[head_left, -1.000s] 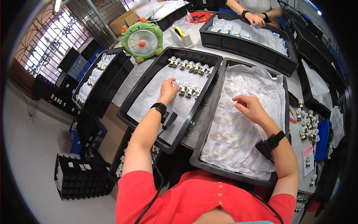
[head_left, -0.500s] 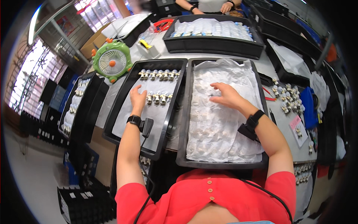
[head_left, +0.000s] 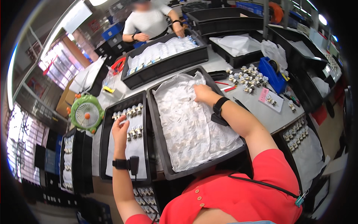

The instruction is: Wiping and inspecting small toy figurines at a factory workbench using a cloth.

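Note:
My left hand (head_left: 120,132), fingers apart and bent, hovers over the left black tray (head_left: 100,164), beside rows of small metal fittings with whitish tops. The back row of fittings (head_left: 133,111) lies just beyond my fingers. A nearer row of fittings (head_left: 135,132) lies right of the hand on white paper. My right hand (head_left: 203,93) is over the far right part of the crumpled white paper (head_left: 194,130) in the middle black tray (head_left: 159,143). Its thumb and forefinger look bent and apart, with nothing visible between them; the other fingers are partly hidden.
A pile of loose fittings (head_left: 248,78) lies right of the middle tray, near a blue holder (head_left: 272,74), red-handled tool (head_left: 228,89) and paper card (head_left: 270,100). A green fan (head_left: 87,114) stands left. Across the table, a person (head_left: 149,22) works at a large tray (head_left: 167,59).
The view has turned to the right, showing more of the pile of fittings and the person opposite. My right hand has moved toward the far right side of the paper; my left stays over its tray.

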`<state>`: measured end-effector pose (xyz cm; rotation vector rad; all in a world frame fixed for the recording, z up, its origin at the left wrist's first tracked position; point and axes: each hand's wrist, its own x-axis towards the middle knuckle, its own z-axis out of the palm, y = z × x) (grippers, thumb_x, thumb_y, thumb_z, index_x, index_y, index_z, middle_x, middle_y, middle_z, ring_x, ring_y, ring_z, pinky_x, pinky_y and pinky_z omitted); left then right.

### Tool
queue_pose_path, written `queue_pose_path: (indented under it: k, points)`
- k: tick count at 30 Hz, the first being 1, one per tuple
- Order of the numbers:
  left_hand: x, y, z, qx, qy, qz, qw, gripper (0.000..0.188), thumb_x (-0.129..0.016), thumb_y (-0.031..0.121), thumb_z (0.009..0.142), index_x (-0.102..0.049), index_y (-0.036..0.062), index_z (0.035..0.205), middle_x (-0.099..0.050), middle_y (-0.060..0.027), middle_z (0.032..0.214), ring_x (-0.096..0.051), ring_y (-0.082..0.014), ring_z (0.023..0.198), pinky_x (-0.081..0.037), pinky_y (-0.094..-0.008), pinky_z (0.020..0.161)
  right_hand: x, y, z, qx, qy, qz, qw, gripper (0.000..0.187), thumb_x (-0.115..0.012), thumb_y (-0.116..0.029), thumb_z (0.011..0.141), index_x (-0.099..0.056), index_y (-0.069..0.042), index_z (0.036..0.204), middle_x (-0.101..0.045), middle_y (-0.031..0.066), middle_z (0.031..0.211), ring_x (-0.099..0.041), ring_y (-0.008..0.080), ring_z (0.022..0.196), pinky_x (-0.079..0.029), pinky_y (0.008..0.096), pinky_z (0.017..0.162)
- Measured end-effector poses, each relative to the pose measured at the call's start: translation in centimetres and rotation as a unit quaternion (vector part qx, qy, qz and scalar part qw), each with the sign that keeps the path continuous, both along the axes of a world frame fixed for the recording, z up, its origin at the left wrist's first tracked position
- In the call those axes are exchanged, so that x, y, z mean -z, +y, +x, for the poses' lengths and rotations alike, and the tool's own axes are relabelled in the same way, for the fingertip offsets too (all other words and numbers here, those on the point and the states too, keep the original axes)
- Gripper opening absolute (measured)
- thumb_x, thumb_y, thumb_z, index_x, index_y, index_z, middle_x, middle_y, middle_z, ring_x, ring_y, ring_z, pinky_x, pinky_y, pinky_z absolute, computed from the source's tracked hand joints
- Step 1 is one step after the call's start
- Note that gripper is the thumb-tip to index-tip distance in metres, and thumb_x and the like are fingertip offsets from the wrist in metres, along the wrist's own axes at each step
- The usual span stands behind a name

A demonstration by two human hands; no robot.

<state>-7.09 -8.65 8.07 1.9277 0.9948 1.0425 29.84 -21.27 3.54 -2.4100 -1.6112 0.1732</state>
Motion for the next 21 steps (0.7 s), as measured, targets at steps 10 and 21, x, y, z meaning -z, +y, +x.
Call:
queue_pose_path:
  k: [10,21]
  points:
    - [-3.6,-10.8,7.3,0.186,0.065,-0.083,0.977,0.065,-0.067,0.005,0.080,-0.036,0.0079,0.137,-0.048,-0.0129,0.124,-0.061,-0.0122,0.081,-0.049,-0.0223,0.069,-7.8,-2.8,-4.4,-0.242,0.250,0.268,0.898,0.027,-0.063,-0.025,0.080,-0.065,-0.004,0.097,-0.065,0.0130,0.095,-0.062,0.0249,0.087,-0.048,0.0340,0.076]
    - [-5.8,-12.0,13.4,0.347,-0.208,-0.277,0.871,0.031,-0.043,-0.002,0.086,-0.051,0.0021,0.115,-0.061,-0.0089,0.108,-0.062,-0.0177,0.094,-0.051,-0.0314,0.080,-12.0,-10.6,-4.8,-0.328,0.095,0.296,0.892,0.091,-0.073,-0.024,0.069,-0.020,-0.020,0.144,-0.053,0.0160,0.121,-0.058,0.0336,0.102,-0.048,0.0352,0.087]
